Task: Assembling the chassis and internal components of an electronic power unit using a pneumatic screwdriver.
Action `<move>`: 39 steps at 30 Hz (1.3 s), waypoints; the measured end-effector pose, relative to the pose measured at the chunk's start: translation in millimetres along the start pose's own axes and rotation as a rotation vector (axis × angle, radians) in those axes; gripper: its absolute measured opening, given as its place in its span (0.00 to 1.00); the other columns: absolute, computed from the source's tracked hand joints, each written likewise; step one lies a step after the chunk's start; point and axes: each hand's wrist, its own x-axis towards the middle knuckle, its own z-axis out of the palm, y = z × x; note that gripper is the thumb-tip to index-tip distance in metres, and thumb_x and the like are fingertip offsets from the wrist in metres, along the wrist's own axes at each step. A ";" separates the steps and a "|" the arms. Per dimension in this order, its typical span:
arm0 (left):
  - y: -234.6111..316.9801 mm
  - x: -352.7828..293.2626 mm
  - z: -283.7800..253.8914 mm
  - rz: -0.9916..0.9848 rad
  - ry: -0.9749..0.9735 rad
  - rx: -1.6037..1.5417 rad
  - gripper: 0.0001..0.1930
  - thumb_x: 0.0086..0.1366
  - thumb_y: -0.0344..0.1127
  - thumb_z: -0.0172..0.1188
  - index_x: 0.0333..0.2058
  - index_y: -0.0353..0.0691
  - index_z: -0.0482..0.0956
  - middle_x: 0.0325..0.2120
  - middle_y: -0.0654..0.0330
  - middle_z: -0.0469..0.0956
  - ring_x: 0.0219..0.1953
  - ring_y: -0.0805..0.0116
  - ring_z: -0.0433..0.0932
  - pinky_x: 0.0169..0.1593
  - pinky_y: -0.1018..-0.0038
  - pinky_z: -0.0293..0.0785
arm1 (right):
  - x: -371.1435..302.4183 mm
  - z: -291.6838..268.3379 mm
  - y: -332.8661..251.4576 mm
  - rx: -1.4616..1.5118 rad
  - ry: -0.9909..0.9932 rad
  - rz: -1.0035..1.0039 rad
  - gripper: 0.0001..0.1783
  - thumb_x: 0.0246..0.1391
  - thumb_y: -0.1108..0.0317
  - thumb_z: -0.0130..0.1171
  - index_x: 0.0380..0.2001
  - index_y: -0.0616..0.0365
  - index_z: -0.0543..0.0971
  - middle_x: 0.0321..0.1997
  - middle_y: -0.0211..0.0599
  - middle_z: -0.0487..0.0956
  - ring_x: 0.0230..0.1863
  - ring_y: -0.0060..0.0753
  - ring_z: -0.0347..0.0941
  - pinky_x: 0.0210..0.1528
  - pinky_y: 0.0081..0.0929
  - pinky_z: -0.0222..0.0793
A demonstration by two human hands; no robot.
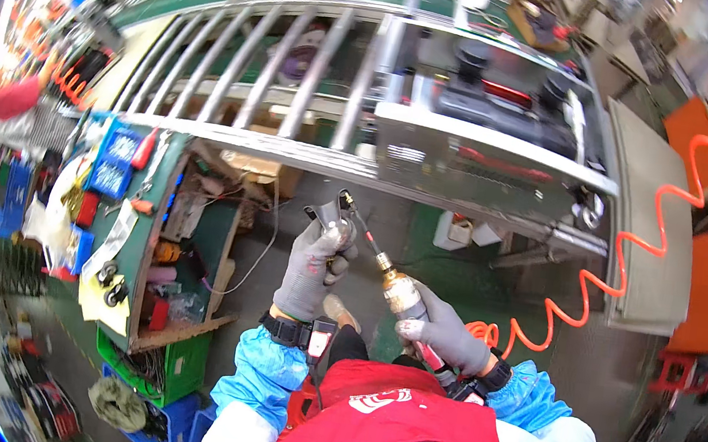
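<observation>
Left grip (309, 273), in a grey glove, is closed around a small shiny metal part (335, 229), held in mid-air just off the front edge of the roller conveyor (248, 140). Right grip (446, 333), same kind of glove, is wrapped around a power screwdriver (400, 295) with a brass-coloured nose. Its long thin bit (370, 236) angles up toward the metal part; honestly can't tell if they're touching. An orange coiled hose (626, 257) loops down on the right. Over left there's a green tabletop (138, 251): blue bins (114, 164) by its far left corner, and two little black wheels (111, 283) on yellowish paper (96, 310) near the close edge.
</observation>
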 end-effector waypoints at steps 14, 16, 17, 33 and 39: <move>-173.0 67.6 206.4 -0.089 -0.450 0.350 0.17 0.64 0.41 0.62 0.48 0.41 0.72 0.27 0.69 0.72 0.22 0.84 0.65 0.22 0.85 0.58 | -123.4 -142.9 98.6 0.424 0.508 -0.081 0.37 0.55 0.69 0.58 0.67 0.52 0.58 0.30 0.31 0.73 0.22 0.21 0.70 0.21 0.23 0.70; -203.2 88.2 227.4 -0.097 -0.438 0.278 0.17 0.64 0.40 0.61 0.49 0.40 0.71 0.27 0.69 0.72 0.22 0.84 0.64 0.21 0.85 0.57 | -119.3 -166.1 109.1 0.411 0.539 -0.071 0.36 0.55 0.69 0.58 0.67 0.53 0.58 0.30 0.31 0.73 0.22 0.21 0.70 0.21 0.23 0.70; -214.5 97.9 237.7 -0.139 -0.415 0.247 0.18 0.64 0.38 0.61 0.50 0.40 0.70 0.28 0.68 0.72 0.22 0.84 0.64 0.21 0.86 0.56 | -116.4 -176.1 111.8 0.391 0.590 -0.023 0.36 0.55 0.69 0.58 0.66 0.53 0.59 0.30 0.31 0.73 0.22 0.22 0.71 0.21 0.23 0.71; -275.9 167.6 284.2 -0.109 -0.406 0.052 0.23 0.62 0.35 0.62 0.54 0.38 0.69 0.31 0.65 0.77 0.24 0.82 0.69 0.23 0.85 0.61 | -65.3 -243.7 137.2 0.365 0.748 -0.150 0.33 0.54 0.70 0.60 0.63 0.55 0.62 0.30 0.29 0.72 0.22 0.19 0.70 0.21 0.20 0.68; -284.1 161.2 287.2 -0.008 -0.329 0.015 0.24 0.64 0.34 0.61 0.57 0.36 0.67 0.33 0.64 0.76 0.25 0.80 0.70 0.24 0.83 0.64 | -78.6 -243.8 118.9 0.534 0.651 -0.078 0.30 0.55 0.65 0.56 0.61 0.54 0.63 0.27 0.32 0.74 0.19 0.22 0.71 0.21 0.22 0.71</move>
